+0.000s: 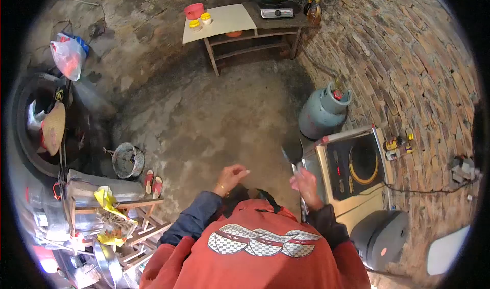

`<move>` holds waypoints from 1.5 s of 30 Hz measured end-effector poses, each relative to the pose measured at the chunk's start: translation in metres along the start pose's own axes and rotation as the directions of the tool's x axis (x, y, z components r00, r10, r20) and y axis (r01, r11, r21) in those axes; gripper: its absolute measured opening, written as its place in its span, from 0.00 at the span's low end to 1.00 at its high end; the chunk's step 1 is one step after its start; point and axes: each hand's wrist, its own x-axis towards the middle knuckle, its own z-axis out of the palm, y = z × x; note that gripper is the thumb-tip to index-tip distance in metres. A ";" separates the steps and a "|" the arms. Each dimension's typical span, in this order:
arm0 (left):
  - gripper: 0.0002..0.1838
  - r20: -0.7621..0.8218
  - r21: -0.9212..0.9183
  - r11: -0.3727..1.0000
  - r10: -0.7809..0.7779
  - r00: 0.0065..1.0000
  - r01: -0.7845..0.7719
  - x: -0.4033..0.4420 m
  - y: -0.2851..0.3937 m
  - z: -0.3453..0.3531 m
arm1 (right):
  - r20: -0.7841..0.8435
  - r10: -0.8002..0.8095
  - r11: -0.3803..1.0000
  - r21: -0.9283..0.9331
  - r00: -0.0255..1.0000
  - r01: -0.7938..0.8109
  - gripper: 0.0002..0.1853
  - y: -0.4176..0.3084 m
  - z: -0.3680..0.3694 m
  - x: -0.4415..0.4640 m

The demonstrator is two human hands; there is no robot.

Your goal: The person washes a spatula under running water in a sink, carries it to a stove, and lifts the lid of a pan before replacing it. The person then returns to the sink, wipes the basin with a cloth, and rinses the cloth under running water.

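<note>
Red clothing (255, 268) fills six o'clock, left hand (230, 178) curled narrow, contents unclear, right hand (307, 186) at four o'clock gripping a dark utensil (292, 152), a handling step seemingly calling for steadiness.

At twelve o'clock, a table (229, 21) carries a red pot (194, 10) and two yellow-lidded jars (195, 26) towards eleven, a gas stove (277, 13) just past twelve, and bottles (316, 14) at one. On the floor (204, 120) stand a gas cylinder (316, 118) between two and three, and slippers (157, 187) at eight.
</note>
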 end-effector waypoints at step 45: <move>0.10 0.044 -0.204 0.907 0.385 0.922 -0.368 1.106 0.336 -0.164 | -0.286 0.092 0.996 0.005 0.954 -0.095 0.15 -0.437 -0.048 0.819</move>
